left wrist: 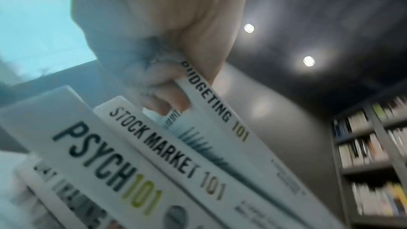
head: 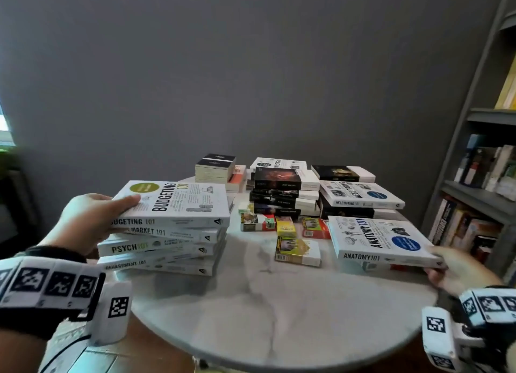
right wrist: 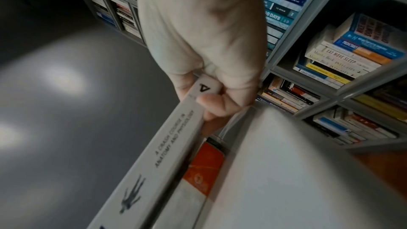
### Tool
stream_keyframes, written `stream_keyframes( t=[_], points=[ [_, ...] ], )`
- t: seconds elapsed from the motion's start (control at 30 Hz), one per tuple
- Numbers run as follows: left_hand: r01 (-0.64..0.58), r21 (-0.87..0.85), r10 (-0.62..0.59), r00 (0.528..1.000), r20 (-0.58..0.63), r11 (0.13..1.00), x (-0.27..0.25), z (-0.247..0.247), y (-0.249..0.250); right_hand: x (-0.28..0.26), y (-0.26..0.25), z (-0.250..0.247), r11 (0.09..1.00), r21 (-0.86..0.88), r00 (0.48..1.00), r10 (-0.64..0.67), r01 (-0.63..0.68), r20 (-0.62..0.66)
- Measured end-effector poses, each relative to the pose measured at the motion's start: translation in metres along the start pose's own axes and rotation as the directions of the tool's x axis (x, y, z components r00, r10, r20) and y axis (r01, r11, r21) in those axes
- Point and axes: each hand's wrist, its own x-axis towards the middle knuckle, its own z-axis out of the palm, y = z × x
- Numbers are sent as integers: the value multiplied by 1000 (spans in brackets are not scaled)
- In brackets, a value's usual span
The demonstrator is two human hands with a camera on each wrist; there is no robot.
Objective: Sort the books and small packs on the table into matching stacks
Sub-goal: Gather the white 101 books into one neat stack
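Note:
A white Budgeting 101 book [head: 178, 202] tops a stack with Stock Market 101 [head: 170, 233], Psych 101 [head: 156, 247] and Management 101 [head: 156, 265] at the table's left. My left hand [head: 92, 219] grips the Budgeting book [left wrist: 218, 111] at its left end, thumb on the cover, fingers [left wrist: 163, 98] under it. My right hand [head: 452, 266] holds the white Anatomy 101 book [head: 377, 238] by its right corner, fingers [right wrist: 215, 105] curled beneath the spine [right wrist: 154, 168]. Small packs [head: 296, 250] lie between the two.
Behind stand stacks of dark paperbacks [head: 282, 194], Negotiating 101 [head: 360, 197] and pale paperbacks [head: 215, 169]. An orange-and-white pack [right wrist: 202, 164] lies under the Anatomy book. The round marble table [head: 279, 317] shows bare marble in front. A grey bookshelf [head: 480, 177] stands right.

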Motion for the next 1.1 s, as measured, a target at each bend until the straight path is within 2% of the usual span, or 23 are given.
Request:
stream_keyframes(
  t=[0.13,0.23,0.33,0.47,0.63,0.77,0.93,1.1],
  points=[
    [-72,335,103,992,-77,939,6,-3,4,-19,-7,0,993,111,997,-36,28,71],
    [-62,414,119,986,-114,908,14,-5,-2,-34,-16,0,985,159,996,-70,61,56],
    [-49,428,109,987,-118,902,24,-6,-11,-49,-24,3,970,214,991,-127,116,38],
    [-98,407,151,984,-98,908,24,-5,-11,-79,-36,20,939,314,979,-181,142,96],
    [-121,471,177,981,-75,874,20,-3,-5,-133,-56,70,913,397,949,-206,98,239],
    [-115,484,168,983,-69,868,23,-2,-4,-169,-60,126,900,435,920,-169,-3,355],
    [-133,498,160,987,-13,857,25,-5,-7,-215,-45,195,936,346,861,-122,-66,494],
    [-224,420,229,973,39,879,13,-6,-6,-232,-16,251,983,170,824,-44,-65,565]
  ],
)
